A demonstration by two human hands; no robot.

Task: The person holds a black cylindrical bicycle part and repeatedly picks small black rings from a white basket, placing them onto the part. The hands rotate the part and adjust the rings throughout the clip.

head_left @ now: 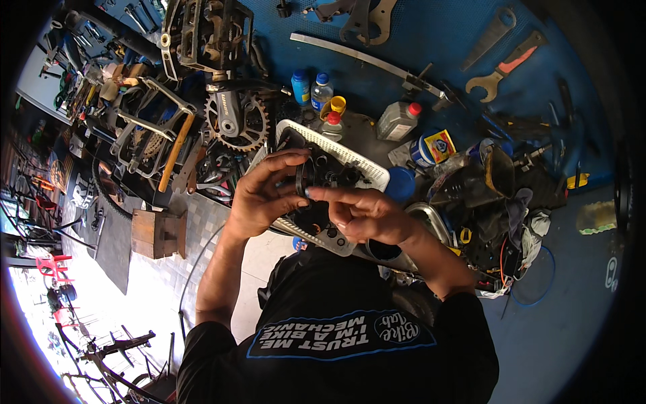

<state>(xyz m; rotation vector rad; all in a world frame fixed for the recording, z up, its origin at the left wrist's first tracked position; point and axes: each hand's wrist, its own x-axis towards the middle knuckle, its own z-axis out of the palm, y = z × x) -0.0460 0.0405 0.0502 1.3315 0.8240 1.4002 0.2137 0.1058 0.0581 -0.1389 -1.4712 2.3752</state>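
Observation:
My left hand [268, 192] pinches a thin black ring [301, 180] between its fingertips and thumb, above a white plastic basket [350, 156]. From the other side comes my right hand [363, 214], its index finger stretched out with the tip at the ring's edge and the remaining fingers curled loosely. No object shows in the right hand. Below both hands, the perforated basket holds small black parts [323, 165], several of them round. My hands hide part of its contents.
Left of the basket stand a crankset with a toothed chainring [235, 124] and a wooden-handled hammer [177, 151]. Behind are blue bottles [301, 87] and a grey bottle with a red cap [398, 121]. A blue lid [402, 183] and cluttered containers lie right. Tools hang on the blue wall [431, 34].

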